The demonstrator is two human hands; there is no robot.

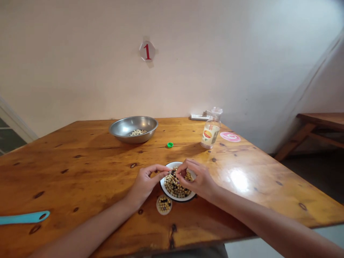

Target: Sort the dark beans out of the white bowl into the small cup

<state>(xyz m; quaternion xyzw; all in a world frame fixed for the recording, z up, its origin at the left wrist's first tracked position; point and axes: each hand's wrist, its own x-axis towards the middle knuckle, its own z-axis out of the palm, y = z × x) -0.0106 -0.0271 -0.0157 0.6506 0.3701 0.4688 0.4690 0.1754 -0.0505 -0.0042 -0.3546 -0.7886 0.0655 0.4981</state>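
A white bowl with a dark rim (166,189) stands near the table's front edge, filled with small round beads (176,190), mostly pale tan with some dark ones. Over its left side is my left hand (147,181), thumb and forefinger pinched together. My right hand (197,179) reaches over the bowl from the right, its fingertips also drawn into a pinch. Whatever lies between the fingertips of either hand is too small to make out. Just in front of the bowl sits a small round dish (164,205) with more tan and dark beads in it.
A steel basin (120,127) holding pale and dark bits stands at the back left. Behind the bowl lies a green cap (170,145); an uncapped clear bottle (211,130) stands right of it. A power strip (200,117) is by the wall, a blue handle (25,217) at left.
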